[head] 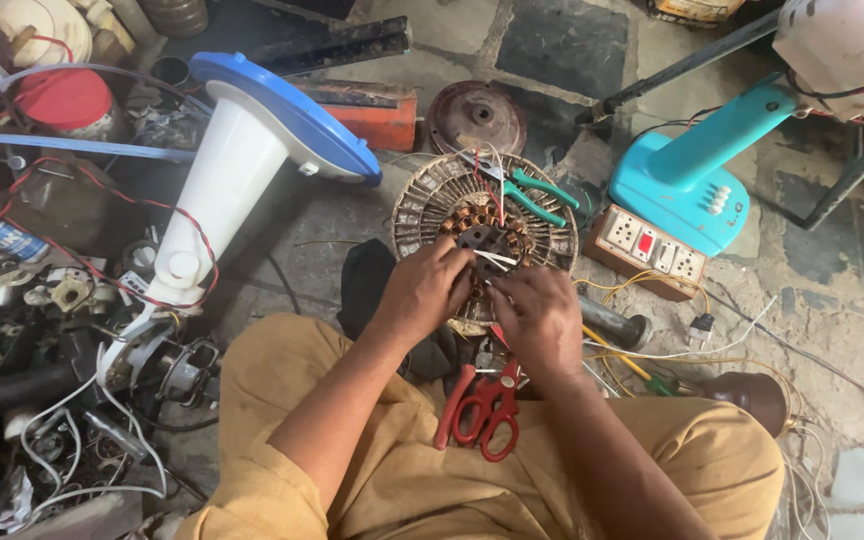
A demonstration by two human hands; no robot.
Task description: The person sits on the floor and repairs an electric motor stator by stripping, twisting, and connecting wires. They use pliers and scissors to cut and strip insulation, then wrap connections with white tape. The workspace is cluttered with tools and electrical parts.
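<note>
Both hands pinch thin white wires (495,258) at the hub of a round stator (485,235) lying on the floor: left hand (425,290) curled from the left, right hand (537,315) knuckles-up from below. Green pliers (532,195) rest on the stator; red scissors (480,410) lie on the lap.

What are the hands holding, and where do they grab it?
Both the left hand and the right hand pinch thin white wires at the middle of the round fan motor winding. The exact grip is too small to tell.
</note>
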